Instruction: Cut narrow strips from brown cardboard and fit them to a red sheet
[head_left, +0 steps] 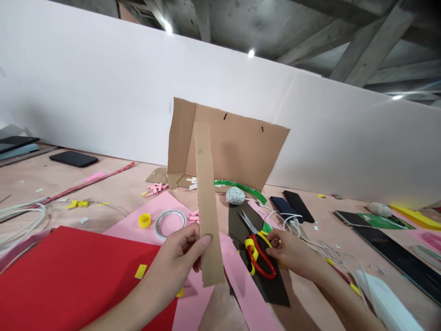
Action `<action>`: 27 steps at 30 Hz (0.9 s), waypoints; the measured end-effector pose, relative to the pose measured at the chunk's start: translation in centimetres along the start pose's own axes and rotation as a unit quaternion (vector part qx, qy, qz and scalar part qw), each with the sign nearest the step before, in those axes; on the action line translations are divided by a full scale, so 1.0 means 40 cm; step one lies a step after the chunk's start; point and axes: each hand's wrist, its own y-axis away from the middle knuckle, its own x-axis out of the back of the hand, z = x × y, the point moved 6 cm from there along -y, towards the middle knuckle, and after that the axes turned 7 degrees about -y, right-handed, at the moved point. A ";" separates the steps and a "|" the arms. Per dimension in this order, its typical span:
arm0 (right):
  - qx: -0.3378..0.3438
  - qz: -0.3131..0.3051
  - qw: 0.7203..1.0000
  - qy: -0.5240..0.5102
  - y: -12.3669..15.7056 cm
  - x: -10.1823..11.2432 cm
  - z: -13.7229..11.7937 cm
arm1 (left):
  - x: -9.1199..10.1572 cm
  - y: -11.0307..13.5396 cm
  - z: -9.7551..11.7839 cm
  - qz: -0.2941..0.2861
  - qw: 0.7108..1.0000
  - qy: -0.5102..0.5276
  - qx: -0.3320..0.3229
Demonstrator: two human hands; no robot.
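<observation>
A long strip of brown cardboard [207, 202] stands upright in my left hand [188, 250], pinched near its lower end between thumb and fingers. My right hand [287, 252] is closed at the handle of a pair of scissors [264, 264] with red and yellow grips; its fingertips meet the handle's right edge. The blades point away and up to the left, over a sheet of black paper [272, 289]. Behind the strip stands a folded piece of cardboard [241, 147] with two small dark marks near its top. A silver foil ball [235, 196] sits in front of it.
Red paper [86, 276] and pink paper [138, 223] cover the left front. A tape roll [170, 224] and a yellow ring [144, 220] lie there. White cables [310, 243], phones [298, 206] and a dark flat device [396, 257] are at right. A white partition [103, 92] rises behind.
</observation>
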 end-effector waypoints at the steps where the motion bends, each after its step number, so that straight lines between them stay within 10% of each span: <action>1: 0.000 -0.005 1.000 -0.001 0.001 0.001 -0.004 | -0.001 0.000 0.000 -0.003 1.000 0.000 0.001; 17: -0.035 0.011 0.999 0.016 0.010 0.018 -0.059 | 0.008 -0.002 0.033 0.011 0.999 -0.036 -0.011; 27: -0.028 0.017 0.962 -0.271 -0.015 -0.009 0.008 | 0.013 -0.002 0.033 0.013 1.000 -0.022 -0.009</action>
